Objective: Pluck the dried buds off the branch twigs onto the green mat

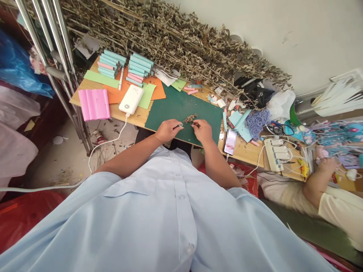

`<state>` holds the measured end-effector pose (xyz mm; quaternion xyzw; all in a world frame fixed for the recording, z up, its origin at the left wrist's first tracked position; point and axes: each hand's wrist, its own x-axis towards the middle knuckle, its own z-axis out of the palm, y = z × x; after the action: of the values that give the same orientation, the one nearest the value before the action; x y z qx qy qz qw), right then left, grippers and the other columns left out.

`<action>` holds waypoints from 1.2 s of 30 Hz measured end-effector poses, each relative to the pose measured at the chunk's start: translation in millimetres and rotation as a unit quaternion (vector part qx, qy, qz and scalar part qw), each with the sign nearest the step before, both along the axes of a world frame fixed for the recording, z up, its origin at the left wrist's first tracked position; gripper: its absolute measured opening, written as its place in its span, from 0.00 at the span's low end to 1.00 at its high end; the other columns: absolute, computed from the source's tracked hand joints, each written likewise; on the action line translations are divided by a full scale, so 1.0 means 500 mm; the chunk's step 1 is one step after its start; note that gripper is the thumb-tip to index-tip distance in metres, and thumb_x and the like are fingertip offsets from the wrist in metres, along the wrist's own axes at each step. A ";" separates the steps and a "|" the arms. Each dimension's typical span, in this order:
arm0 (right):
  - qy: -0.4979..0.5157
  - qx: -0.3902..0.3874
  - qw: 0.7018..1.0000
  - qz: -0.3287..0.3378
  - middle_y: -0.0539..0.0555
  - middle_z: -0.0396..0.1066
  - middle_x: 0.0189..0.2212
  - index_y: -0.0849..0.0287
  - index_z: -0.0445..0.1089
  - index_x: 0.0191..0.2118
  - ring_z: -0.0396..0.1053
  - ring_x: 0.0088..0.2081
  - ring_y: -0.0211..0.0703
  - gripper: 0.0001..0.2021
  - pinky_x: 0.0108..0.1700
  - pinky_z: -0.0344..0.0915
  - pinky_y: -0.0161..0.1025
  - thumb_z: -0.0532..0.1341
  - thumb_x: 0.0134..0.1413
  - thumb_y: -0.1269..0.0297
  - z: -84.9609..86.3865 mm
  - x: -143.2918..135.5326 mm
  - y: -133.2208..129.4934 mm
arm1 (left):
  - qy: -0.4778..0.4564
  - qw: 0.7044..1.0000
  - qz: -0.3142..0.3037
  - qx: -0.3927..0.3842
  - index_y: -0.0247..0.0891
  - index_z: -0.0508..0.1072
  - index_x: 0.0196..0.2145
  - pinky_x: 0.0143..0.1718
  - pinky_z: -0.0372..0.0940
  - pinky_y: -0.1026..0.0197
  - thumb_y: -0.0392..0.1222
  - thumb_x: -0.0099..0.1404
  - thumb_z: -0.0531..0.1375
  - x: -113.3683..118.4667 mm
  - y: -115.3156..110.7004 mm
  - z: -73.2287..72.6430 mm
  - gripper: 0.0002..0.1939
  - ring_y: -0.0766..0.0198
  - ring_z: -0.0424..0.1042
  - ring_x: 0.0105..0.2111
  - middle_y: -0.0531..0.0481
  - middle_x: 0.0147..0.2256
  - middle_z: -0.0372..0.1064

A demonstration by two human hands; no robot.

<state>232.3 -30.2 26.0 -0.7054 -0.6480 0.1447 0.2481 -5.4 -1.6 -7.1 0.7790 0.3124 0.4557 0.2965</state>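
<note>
Over the near part of a dark green cutting mat (161, 107), my left hand (169, 130) is closed in a pinch. A tiny pale thing shows at its fingertips, too small to name. Facing it, my right hand (203, 131) has thumb and forefinger pinched on dark bits of dried leaf at the edge of a small heap. That heap of crumbled dried leaves (190, 118) lies on the mat just beyond and between both hands.
Dried leafy stalks (170, 34) are piled along the back. Blue and pink paper rolls (140, 66) and a white power bank (131, 99) lie left. Rightward are a phone (230, 142), purple cord (258, 122) and a power strip (276, 154). A co-worker's arm (319, 181) is far right.
</note>
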 end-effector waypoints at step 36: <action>0.085 0.056 0.988 0.113 0.56 0.81 0.44 0.50 0.82 0.40 0.78 0.48 0.50 0.09 0.52 0.76 0.49 0.63 0.65 0.57 0.100 -0.135 -0.039 | 0.019 0.999 -0.035 -0.005 0.37 0.80 0.43 0.42 0.69 0.58 0.49 0.79 0.54 -0.008 -0.002 0.014 0.18 0.58 0.76 0.38 0.43 0.36 0.77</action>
<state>164.7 -49.8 76.1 -0.5977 -0.7073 0.1949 0.3232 -9.6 -2.7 -0.3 0.7963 0.2925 0.4287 0.3108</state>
